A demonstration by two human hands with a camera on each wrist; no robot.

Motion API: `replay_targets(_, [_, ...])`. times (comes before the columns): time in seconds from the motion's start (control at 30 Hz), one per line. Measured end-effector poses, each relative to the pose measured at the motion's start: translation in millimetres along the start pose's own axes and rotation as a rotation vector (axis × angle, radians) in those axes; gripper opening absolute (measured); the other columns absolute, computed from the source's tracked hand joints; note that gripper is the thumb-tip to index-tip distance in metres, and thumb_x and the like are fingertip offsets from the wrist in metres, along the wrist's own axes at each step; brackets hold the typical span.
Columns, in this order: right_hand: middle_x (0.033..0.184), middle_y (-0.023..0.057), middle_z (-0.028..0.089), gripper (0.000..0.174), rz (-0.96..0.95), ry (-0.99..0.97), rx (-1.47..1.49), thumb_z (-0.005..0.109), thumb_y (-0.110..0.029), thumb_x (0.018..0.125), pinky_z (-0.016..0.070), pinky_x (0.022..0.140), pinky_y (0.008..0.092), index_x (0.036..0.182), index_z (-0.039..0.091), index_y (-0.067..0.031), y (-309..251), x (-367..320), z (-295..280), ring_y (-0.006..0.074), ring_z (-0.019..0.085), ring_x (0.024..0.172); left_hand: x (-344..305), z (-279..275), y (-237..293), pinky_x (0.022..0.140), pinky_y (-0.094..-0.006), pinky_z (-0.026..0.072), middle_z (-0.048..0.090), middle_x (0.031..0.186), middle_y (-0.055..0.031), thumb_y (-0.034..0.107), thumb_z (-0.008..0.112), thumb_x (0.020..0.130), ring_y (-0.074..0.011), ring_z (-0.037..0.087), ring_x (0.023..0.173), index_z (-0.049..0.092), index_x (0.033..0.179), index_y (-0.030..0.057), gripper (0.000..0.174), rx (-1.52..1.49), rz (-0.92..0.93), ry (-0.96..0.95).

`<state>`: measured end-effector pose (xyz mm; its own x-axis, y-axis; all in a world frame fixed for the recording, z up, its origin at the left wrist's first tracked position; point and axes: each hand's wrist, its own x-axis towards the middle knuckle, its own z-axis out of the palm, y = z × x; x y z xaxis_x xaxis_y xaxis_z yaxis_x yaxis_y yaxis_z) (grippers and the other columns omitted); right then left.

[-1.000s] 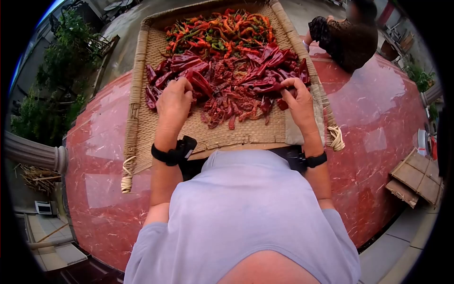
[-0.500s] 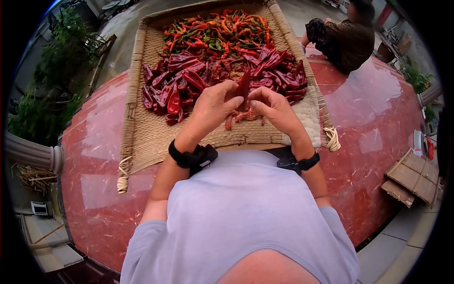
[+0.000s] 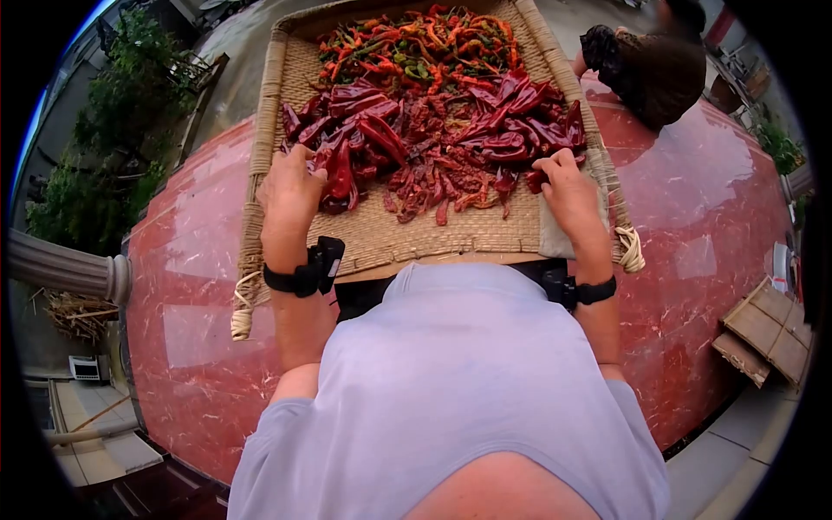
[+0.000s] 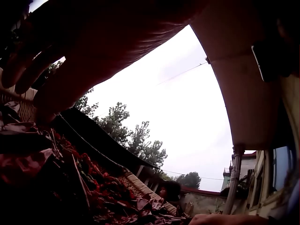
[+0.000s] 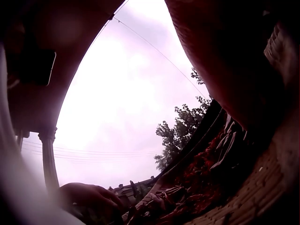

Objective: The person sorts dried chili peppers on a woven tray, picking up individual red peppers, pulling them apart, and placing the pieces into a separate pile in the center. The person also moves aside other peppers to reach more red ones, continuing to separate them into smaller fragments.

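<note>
A shallow woven tray (image 3: 260,173) lies before me with dried peppers on it. My left hand (image 3: 290,186) hovers at the left side of a pile of large dark red peppers (image 3: 347,143); in the left wrist view its fingers (image 4: 35,70) are spread, with light between them. At the right pile of glossy peppers (image 3: 520,130), my right hand (image 3: 572,195) has bent fingers right by a small dark red pepper (image 3: 535,180); I cannot tell whether it pinches it. Between the piles lie thin, wrinkled red chilies (image 3: 433,173).
Orange, red and green chilies (image 3: 416,48) fill the tray's far end. A grey cloth (image 3: 555,234) lies at its near right corner. Red polished floor (image 3: 685,260) surrounds the tray. Another person (image 3: 654,74) sits at the back right. Flattened cardboard (image 3: 767,325) leans at the right.
Half a second ago both hands were together over the tray's middle, holding up a red pepper. They have since parted to opposite sides, and that pepper is no longer held up between them.
</note>
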<state>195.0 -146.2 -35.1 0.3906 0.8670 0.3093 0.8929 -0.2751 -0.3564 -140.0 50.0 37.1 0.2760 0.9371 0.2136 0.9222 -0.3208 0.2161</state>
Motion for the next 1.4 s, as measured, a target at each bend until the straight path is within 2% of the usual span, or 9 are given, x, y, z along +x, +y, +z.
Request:
replay_targets(0.27, [0.104,0.0089,0.063,0.020,-0.057,0.075,0.226,0.065,0.003,0.084,0.0538,0.076,0.0402,0.102,0.062,-0.0067,-7.2,1.7,-17.3,0.0298,0.068,0.090,-11.3,-1.8,57.6,0.079,-0.0393,0.0517,0.067,0.094,-0.0150,0.014,0.072,0.087,-0.0292,0.066,0.088,0.064,0.119,0.0006,0.035,-0.614,0.455,-0.344])
replay_targets(0.33, [0.101,0.0096,0.066,0.019,0.005,-0.025,0.486,0.066,0.002,0.086,0.0538,0.075,0.0356,0.104,0.063,-0.0056,-23.6,2.6,-28.7,0.0247,0.068,0.087,-17.7,11.5,77.9,0.060,-0.0264,0.0483,0.066,0.090,-0.0055,0.008,0.071,0.093,-0.0102,0.058,0.071,0.062,0.124,0.0012,0.033,-0.739,0.573,-0.405])
replay_targets(0.53, [0.101,0.0029,0.064,0.020,-0.088,-0.200,0.818,0.066,0.005,0.089,0.0522,0.072,0.0257,0.108,0.064,-0.0002,-60.8,7.0,-26.8,0.0094,0.062,0.085,-31.1,32.3,119.1,0.055,-0.0261,0.0468,0.069,0.082,-0.0074,0.014,0.069,0.098,-0.0102,0.063,0.064,0.061,0.119,-0.0003,0.027,-0.939,0.547,-0.622])
replay_targets(0.73, [0.104,0.0068,0.065,0.025,-0.071,-0.090,0.718,0.069,-0.002,0.088,0.0525,0.071,0.0283,0.112,0.066,-0.0039,-63.0,8.1,-25.4,0.0156,0.065,0.078,-30.1,10.2,100.8,0.067,-0.0383,0.0544,0.073,0.083,-0.0125,0.021,0.069,0.086,-0.0278,0.070,0.072,0.063,0.107,0.0012,0.030,-0.688,0.375,-0.485])
replay_targets(0.87, [0.103,0.0102,0.063,0.028,-0.068,-0.047,0.416,0.069,-0.005,0.085,0.0530,0.078,0.0371,0.112,0.067,-0.0077,-29.9,6.9,-4.6,0.0278,0.066,0.087,-12.8,1.6,59.7,0.067,-0.0336,0.0527,0.072,0.081,-0.0110,0.024,0.070,0.085,-0.0215,0.069,0.071,0.064,0.103,0.0007,0.030,-0.621,0.245,-0.218])
replay_targets(0.9, [0.102,0.0097,0.061,0.029,-0.060,-0.088,0.335,0.071,-0.003,0.084,0.0510,0.076,0.0327,0.113,0.066,-0.0061,-27.9,6.5,-2.7,0.0207,0.060,0.080,-8.4,-0.8,48.8,0.067,-0.0330,0.0523,0.072,0.081,-0.0107,0.024,0.070,0.084,-0.0206,0.069,0.071,0.064,0.103,0.0009,0.030,-0.604,0.212,-0.170])
replay_targets(1.07, [0.097,0.0102,0.055,0.029,-0.083,-0.191,0.238,0.069,-0.005,0.083,0.0494,0.082,0.0361,0.112,0.066,-0.0080,-25.2,3.9,7.2,0.0247,0.058,0.088,11.0,-6.0,1.9,0.075,-0.0386,0.0526,0.071,0.085,-0.0116,0.023,0.067,0.086,-0.0267,0.069,0.079,0.066,0.113,0.0038,0.033,-0.286,-0.068,-0.051])
replay_targets(1.2, [0.101,0.0107,0.058,0.024,-0.036,-0.236,0.287,0.068,-0.009,0.084,0.0517,0.083,0.0399,0.108,0.069,-0.0114,-18.0,7.8,5.6,0.0296,0.064,0.094,7.3,6.6,-11.1,0.076,-0.0407,0.0522,0.069,0.083,-0.0119,0.023,0.068,0.088,-0.0275,0.068,0.079,0.067,0.119,0.0077,0.035,-0.284,-0.007,0.230])
replay_targets(1.4, [0.105,0.0045,0.062,0.019,0.078,-0.013,0.714,0.070,-0.004,0.087,0.0523,0.077,0.0296,0.106,0.068,-0.0054,-7.4,7.0,0.0,0.0142,0.064,0.083,-9.8,0.8,41.8,0.071,-0.0360,0.0512,0.064,0.077,-0.0112,0.012,0.068,0.089,-0.0231,0.063,0.073,0.066,0.119,0.0043,0.031,-0.666,0.276,-0.112])
